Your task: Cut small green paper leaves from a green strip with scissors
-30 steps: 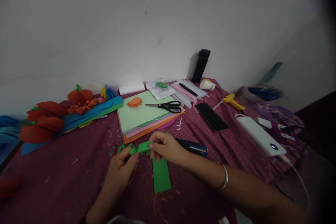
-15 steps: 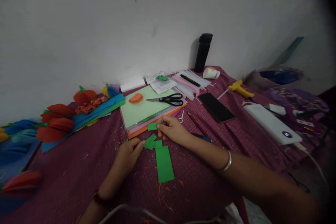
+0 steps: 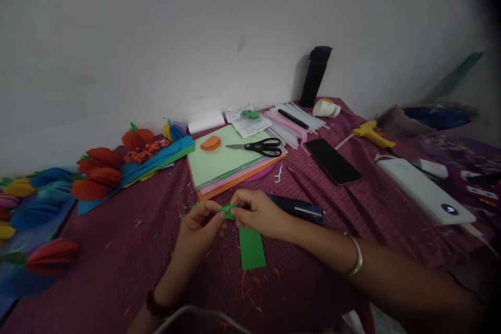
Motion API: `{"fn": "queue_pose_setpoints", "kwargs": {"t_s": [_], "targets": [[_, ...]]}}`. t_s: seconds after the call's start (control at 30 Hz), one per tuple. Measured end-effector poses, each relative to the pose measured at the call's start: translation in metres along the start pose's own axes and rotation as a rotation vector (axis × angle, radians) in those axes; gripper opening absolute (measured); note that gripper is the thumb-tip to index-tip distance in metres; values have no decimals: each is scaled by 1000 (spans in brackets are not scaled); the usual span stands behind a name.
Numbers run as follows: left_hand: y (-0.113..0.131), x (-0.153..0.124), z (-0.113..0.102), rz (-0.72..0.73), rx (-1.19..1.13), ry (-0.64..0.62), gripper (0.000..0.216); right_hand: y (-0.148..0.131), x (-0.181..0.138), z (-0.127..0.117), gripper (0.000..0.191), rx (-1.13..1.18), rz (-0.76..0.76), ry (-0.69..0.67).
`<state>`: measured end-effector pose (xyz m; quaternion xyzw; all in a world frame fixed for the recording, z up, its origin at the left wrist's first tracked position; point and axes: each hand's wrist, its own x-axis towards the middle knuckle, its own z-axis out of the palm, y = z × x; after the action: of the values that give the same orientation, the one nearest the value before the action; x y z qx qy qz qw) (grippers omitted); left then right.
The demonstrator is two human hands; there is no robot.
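Observation:
Small green paper pieces (image 3: 227,211) are pinched between the fingertips of my left hand (image 3: 199,227) and my right hand (image 3: 260,212); the fingers partly cover them, so I cannot tell how many there are. Both hands are closed and nearly touching, just over the table. Below my right hand lies a green paper strip (image 3: 252,250), flat on the cloth, its upper end hidden by the fingers. A dark blue stapler-like tool (image 3: 299,210) rests beside my right wrist. Black-handled scissors (image 3: 262,146) and an orange paper cutout (image 3: 210,143) lie on the stacked paper sheets (image 3: 207,167) behind the hands.
Folded paper decorations (image 3: 97,172) stand at the left. A phone (image 3: 332,160), a yellow glue gun (image 3: 373,134) and a white power bank (image 3: 426,190) lie on the right. A black bottle (image 3: 315,78) stands by the wall, near white sticks (image 3: 285,135). Paper scraps litter the tablecloth.
My hands have come together, and the green pieces that were spread apart are now gathered between my fingertips. The green strip stays on the cloth. The view has shifted slightly left.

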<state>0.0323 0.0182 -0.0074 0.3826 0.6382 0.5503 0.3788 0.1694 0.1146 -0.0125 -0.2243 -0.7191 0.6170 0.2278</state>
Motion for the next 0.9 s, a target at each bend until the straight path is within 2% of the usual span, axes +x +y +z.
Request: {"fn": "queue_pose_setpoints", "kwargs": {"t_s": [0.17, 0.43, 0.7, 0.9], "targets": [[-3, -7, -2, -9, -96, -30, 11, -6, -4, 7, 5, 215, 34, -64], [-6, -19, 1, -30, -192, -58, 7, -11, -9, 16, 9, 358, 113, -9], [5, -28, 9, -5, -432, 15, 8, -11, -14, 19, 9, 525, 77, 0], [9, -30, 10, 32, -502, -27, 10, -13, -16, 21, 8, 559, 46, -3]]}}
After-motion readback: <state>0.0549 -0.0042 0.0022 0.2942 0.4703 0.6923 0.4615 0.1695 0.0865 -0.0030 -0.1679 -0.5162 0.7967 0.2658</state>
